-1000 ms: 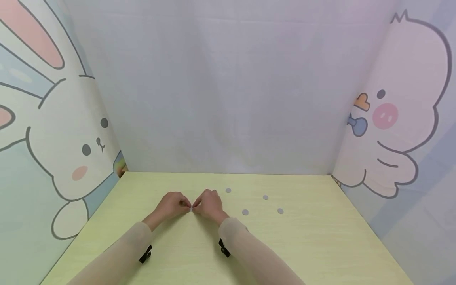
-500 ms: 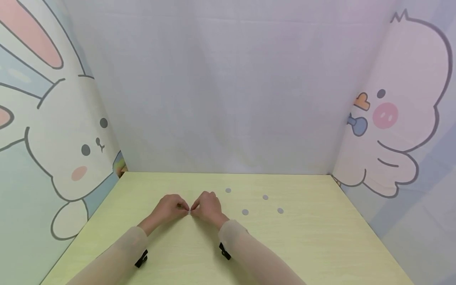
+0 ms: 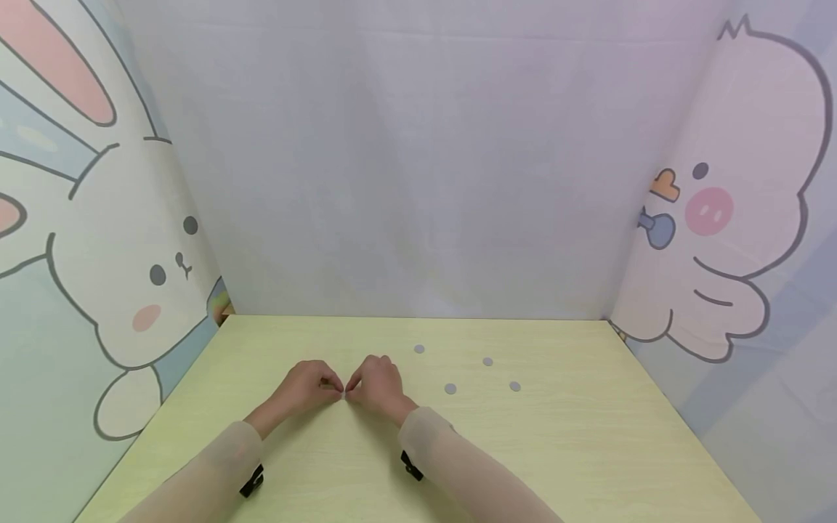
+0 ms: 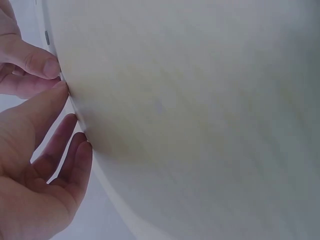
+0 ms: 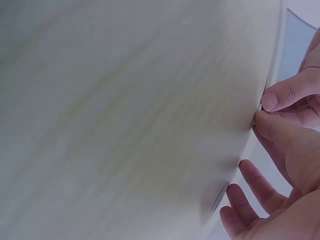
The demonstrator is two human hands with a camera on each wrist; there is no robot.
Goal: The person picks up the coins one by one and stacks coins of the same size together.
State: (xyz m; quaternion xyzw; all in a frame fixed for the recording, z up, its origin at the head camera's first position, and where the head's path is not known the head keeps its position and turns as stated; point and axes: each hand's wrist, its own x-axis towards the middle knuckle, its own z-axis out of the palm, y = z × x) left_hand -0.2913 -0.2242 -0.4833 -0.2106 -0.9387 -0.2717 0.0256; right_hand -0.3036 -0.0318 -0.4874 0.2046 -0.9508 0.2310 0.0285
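Observation:
Near the middle left of the table, my left hand (image 3: 309, 386) and right hand (image 3: 377, 385) meet at the fingertips. Between them shows a sliver of a small grey coin-like disc (image 3: 343, 396), pinched from both sides and mostly covered. The left wrist view has the left hand (image 4: 42, 165) low over the tabletop, thumb close to the right hand's thumb, other fingers loosely bent. From the right wrist, the right hand (image 5: 295, 155) holds its thumb at the tabletop beside the left thumb, other fingers spread apart.
Several more grey discs lie flat on the pale wooden table (image 3: 556, 450), right of the hands: a far disc (image 3: 419, 349), a nearer disc (image 3: 450, 389), a disc (image 3: 487, 362) and a rightmost disc (image 3: 515, 386). Printed cloth (image 3: 418, 181) hangs behind the table.
Both hands have slid together slightly left and toward the person, with the disc between their fingertips. The loose discs have stayed where they were.

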